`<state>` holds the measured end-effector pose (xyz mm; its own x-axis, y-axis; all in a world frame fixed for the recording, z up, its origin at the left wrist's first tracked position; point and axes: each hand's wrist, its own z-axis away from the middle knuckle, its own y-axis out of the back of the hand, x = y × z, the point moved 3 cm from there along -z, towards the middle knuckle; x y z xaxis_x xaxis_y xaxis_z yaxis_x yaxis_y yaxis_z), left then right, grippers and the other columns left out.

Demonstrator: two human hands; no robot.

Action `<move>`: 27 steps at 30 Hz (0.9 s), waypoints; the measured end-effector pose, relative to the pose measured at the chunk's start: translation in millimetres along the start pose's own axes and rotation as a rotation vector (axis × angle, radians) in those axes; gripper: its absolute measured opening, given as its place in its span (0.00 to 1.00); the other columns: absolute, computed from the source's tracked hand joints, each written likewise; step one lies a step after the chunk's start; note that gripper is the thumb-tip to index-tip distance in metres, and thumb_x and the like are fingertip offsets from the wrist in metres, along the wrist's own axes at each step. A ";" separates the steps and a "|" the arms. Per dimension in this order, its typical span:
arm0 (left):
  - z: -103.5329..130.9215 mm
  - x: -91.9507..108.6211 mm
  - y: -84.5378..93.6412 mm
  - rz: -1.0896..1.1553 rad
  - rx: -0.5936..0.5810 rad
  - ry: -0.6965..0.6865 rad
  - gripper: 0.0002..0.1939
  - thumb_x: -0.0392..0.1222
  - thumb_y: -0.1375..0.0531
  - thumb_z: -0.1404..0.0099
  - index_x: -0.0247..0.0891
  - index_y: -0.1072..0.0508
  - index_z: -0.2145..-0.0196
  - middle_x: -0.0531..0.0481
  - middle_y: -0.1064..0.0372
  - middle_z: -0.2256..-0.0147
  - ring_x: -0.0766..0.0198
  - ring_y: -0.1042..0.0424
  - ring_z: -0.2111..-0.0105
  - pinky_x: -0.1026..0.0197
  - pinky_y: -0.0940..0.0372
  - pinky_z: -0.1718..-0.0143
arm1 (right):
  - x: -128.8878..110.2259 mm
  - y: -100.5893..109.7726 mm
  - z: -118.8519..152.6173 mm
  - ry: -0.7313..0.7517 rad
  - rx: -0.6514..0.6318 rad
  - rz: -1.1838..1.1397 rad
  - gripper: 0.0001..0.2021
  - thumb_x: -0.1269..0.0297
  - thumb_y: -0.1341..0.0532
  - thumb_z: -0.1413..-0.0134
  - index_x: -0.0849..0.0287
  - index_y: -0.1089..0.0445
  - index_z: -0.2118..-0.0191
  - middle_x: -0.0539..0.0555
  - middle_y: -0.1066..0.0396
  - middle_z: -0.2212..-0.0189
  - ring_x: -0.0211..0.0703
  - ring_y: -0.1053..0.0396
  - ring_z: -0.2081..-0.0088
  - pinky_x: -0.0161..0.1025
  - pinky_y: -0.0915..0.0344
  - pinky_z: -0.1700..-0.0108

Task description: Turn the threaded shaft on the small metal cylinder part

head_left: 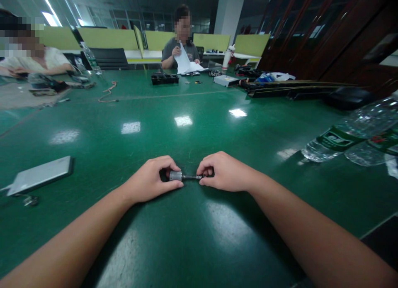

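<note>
A small silver cylinder like a little motor (175, 176), with a thin dark shaft (190, 177) sticking out to the right, lies level just over the green table (186, 142). My left hand (155, 178) is closed on the silver body, thumb below and fingers above. At the other end, my right hand (219, 172) pinches the shaft's tip between thumb and fingers. Those fingers partly hide the tip, so its exact shape is unclear.
A silver flat box (43, 175) with a cable lies at left. Water bottles (336, 140) stand at right. Farther back are a black tray (164, 78), dark strips (280, 89) and a cord (108, 91). Two people sit across, one holding papers (184, 59).
</note>
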<state>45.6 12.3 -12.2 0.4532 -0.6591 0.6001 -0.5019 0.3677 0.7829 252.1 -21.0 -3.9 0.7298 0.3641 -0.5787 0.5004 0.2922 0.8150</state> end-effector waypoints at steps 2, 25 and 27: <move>0.3 -0.2 0.2 0.001 -0.001 -0.001 0.12 0.48 0.34 0.40 0.38 0.26 0.63 0.49 0.28 0.65 0.61 0.29 0.66 0.60 0.36 0.63 | 0.9 0.8 0.2 -0.003 -0.003 0.004 0.07 0.69 0.33 0.52 0.60 0.22 0.65 0.51 0.25 0.71 0.37 0.30 0.70 0.33 0.39 0.67; 1.7 0.6 0.0 -0.005 0.009 -0.016 0.12 0.47 0.33 0.41 0.38 0.26 0.64 0.49 0.28 0.65 0.61 0.29 0.66 0.60 0.36 0.64 | 3.0 1.9 1.1 -0.083 -0.001 -0.055 0.07 0.69 0.31 0.55 0.59 0.22 0.65 0.49 0.26 0.74 0.35 0.32 0.72 0.32 0.40 0.70; 1.6 1.0 -0.4 -0.009 0.009 -0.017 0.11 0.46 0.33 0.41 0.37 0.26 0.64 0.49 0.28 0.65 0.61 0.29 0.66 0.60 0.36 0.63 | -1.4 -3.0 -0.4 -0.070 0.027 -0.084 0.06 0.69 0.32 0.54 0.60 0.22 0.66 0.49 0.27 0.74 0.34 0.32 0.73 0.32 0.40 0.70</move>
<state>45.1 10.5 -12.2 0.4449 -0.6734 0.5904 -0.5050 0.3558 0.7864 249.4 -22.0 -5.6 0.7150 0.2769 -0.6419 0.5728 0.2943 0.7650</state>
